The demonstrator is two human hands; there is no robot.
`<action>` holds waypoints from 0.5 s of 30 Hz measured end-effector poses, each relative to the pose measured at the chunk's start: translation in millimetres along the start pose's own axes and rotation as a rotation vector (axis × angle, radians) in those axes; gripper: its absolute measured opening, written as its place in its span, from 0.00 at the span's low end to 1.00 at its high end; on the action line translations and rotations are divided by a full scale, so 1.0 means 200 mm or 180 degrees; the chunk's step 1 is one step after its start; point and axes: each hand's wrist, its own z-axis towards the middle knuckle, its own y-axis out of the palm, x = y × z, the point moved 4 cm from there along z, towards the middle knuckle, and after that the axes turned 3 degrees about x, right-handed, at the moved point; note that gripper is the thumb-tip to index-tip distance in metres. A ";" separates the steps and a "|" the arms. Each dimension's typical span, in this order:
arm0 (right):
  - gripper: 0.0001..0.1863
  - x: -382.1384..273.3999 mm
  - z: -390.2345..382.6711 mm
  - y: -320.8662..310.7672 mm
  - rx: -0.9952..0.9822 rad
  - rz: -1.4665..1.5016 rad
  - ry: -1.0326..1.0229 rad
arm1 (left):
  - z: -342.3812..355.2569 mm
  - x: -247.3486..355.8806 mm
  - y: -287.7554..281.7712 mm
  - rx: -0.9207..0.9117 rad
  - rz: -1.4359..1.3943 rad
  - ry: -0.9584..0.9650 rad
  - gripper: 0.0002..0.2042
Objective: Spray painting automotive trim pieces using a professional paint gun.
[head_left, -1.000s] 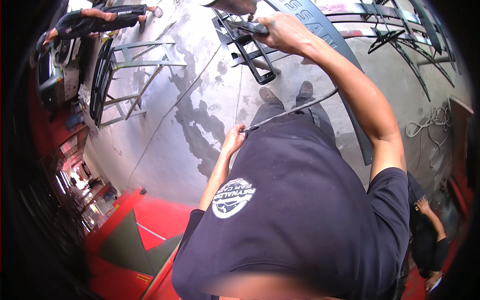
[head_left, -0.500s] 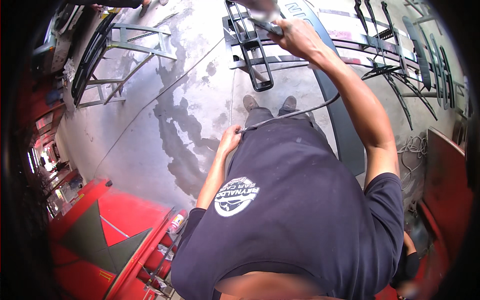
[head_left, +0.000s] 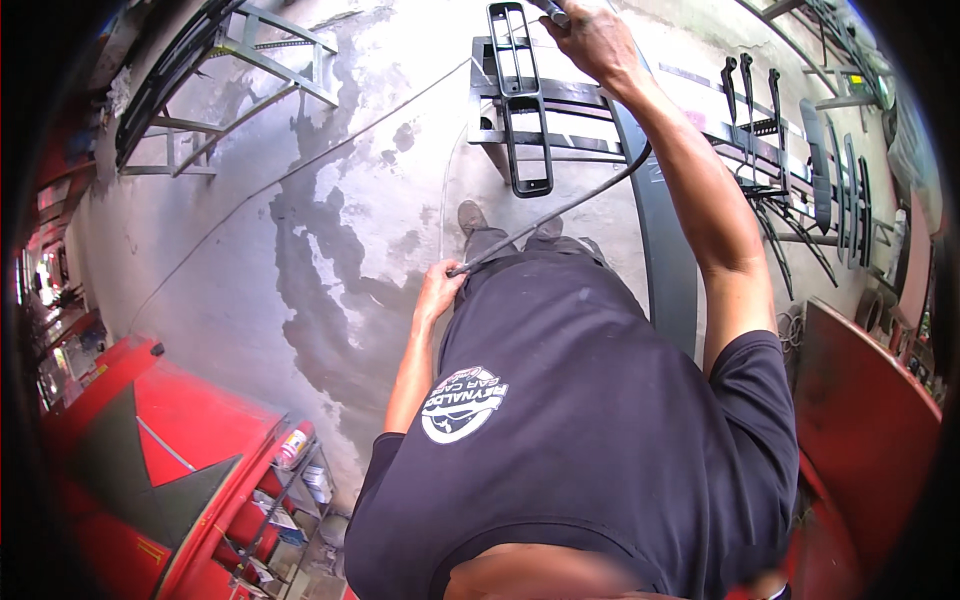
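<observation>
My right hand [head_left: 592,45] is raised at the top edge, over the far stand. It is closed around the metal handle of what looks like a spray gun [head_left: 550,10], mostly cut off by the edge. Low beside my left hip, my left hand [head_left: 437,290] is closed on a grey hose [head_left: 545,226]. From there the hose rises to the right and passes behind my right forearm. Left of my right hand, a black slotted frame-like part [head_left: 523,103] rests on a metal stand [head_left: 484,125], its near end overhanging. Neither hand touches that part.
A long dark panel [head_left: 668,270] stretches along my right side. Thin black arms [head_left: 747,95] and strips sit on a rack beyond it. Another stand [head_left: 270,62] holds black parts at far left. A red car panel [head_left: 190,410] is near left; a thin line [head_left: 250,197] crosses the wet-stained floor.
My right hand and the spray gun have moved up in the view, so less of the gun shows. My left hand keeps its hold on the hose. The whole view has shifted.
</observation>
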 end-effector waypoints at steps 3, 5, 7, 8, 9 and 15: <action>0.16 0.20 0.04 -0.17 -0.0637 0.3239 0.1891 | -0.03 -0.14 0.00 0.0124 -0.0138 -0.0081 0.10; 0.16 0.25 0.00 -0.26 -0.0959 0.4246 0.2509 | -0.01 -0.15 -0.02 0.0125 -0.0191 -0.0025 0.10; 0.15 0.27 -0.02 -0.34 -0.1311 0.4450 0.2170 | 0.02 -0.14 -0.05 0.0179 -0.0229 0.0095 0.09; 0.14 0.26 -0.01 -0.38 -0.1441 0.4448 0.2087 | 0.04 -0.17 -0.05 0.0136 -0.0296 0.0068 0.08; 0.14 0.24 -0.01 -0.40 -0.1413 0.4396 0.2072 | 0.05 -0.17 -0.07 0.0111 -0.0336 0.0082 0.08; 0.15 0.20 0.17 -0.41 -0.1691 0.4259 0.2349 | 0.12 -0.20 -0.18 0.0115 -0.0218 0.0285 0.08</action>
